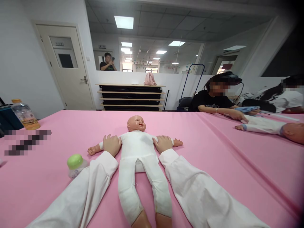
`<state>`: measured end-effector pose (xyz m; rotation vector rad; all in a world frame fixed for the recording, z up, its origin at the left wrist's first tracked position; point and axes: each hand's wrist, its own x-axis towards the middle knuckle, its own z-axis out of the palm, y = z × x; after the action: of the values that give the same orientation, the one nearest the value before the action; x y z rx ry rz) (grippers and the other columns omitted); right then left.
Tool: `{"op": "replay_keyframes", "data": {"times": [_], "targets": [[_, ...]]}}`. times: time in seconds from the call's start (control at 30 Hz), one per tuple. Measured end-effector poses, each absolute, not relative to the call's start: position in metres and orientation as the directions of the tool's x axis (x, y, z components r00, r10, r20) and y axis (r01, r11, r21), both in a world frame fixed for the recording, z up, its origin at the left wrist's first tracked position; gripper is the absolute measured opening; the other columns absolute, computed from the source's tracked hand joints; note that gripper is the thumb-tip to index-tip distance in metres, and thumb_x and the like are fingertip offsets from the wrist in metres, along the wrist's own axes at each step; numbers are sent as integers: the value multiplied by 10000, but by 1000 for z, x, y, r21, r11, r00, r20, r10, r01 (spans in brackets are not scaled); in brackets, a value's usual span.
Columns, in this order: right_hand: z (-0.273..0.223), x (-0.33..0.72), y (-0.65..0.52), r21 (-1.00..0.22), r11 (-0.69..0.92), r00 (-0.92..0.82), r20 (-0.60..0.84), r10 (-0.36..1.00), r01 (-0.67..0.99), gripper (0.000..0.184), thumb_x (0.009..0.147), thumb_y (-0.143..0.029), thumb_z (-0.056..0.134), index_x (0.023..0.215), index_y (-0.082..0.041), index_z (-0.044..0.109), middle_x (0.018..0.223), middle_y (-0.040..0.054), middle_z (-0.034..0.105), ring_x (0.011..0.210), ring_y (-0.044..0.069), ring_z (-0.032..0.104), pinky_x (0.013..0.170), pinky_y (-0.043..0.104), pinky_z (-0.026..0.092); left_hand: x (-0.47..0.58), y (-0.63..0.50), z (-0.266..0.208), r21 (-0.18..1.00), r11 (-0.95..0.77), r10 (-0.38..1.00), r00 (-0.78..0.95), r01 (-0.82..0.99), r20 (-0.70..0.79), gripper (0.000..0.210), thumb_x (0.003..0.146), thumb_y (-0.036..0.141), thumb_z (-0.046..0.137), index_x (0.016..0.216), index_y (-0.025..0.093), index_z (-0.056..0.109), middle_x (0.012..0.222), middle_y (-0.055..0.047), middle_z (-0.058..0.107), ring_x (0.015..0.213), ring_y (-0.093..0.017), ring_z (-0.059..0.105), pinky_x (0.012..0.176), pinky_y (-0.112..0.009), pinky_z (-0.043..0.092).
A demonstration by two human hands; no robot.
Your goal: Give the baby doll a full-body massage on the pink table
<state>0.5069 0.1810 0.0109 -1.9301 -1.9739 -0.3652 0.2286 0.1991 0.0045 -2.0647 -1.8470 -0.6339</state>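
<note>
A baby doll [140,148] with a white cloth body lies on its back on the pink-covered table, head away from me and bare feet toward me. Its arms are spread out to both sides. My left hand [112,145] is closed over the upper arm on the left, and the doll's small hand [93,150] sticks out beyond it. On the other side my right hand [163,144] grips the other upper arm, with the thumb near the shoulder. Both my sleeves are white and loose. Beside my left forearm stands a jar [77,165] with a green lid.
A bottle of yellowish liquid [25,115] stands at the table's left edge. To the right, a co-worker [215,95] wearing a headset handles another doll [268,125]. Behind the pink table cover [204,148] are a low shelf [130,96] and a folded trolley [193,84].
</note>
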Motion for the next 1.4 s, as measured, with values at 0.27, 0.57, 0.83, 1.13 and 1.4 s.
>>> {"op": "replay_keyframes", "data": {"times": [0.27,0.57,0.83,1.13,1.4], "targets": [[7,501,183,-35,572,-494,464,735,819,489,948,-314,290,1397,-153,398,1477,110,398,1346,207,379,1096,418,305,237,200,6,222,-635,714,453,739,535,486,937,305,245,1300,140,523,1373,-99,519,1284,-181,450,1088,-365,324],[4,502,189,-99,364,-309,358,881,926,477,947,-330,322,1386,-171,421,1420,89,484,1315,191,436,1076,376,351,235,208,2,197,-481,834,377,854,403,500,958,354,224,1384,184,422,1426,-82,462,1316,-191,416,1089,-418,295],[12,505,180,-77,106,-60,453,889,991,422,946,-242,307,1250,-79,550,1302,196,575,1218,274,527,1035,437,360,231,200,3,128,-249,825,141,960,548,454,916,281,275,1164,93,606,1223,-188,614,1227,-311,493,1056,-508,279],[2,496,192,-209,585,-478,399,783,784,500,944,-274,273,1432,-189,342,1485,80,388,1376,183,347,1105,419,331,245,208,-1,210,-585,754,430,783,497,479,943,297,243,1377,243,439,1413,-44,484,1311,-193,420,1063,-406,323],[6,499,189,-94,191,-140,391,910,977,406,945,-262,320,1261,-144,547,1290,126,602,1231,231,524,1037,390,382,234,207,1,139,-289,879,205,947,431,473,931,320,269,1246,133,567,1253,-145,609,1234,-256,503,1065,-462,295]]}}
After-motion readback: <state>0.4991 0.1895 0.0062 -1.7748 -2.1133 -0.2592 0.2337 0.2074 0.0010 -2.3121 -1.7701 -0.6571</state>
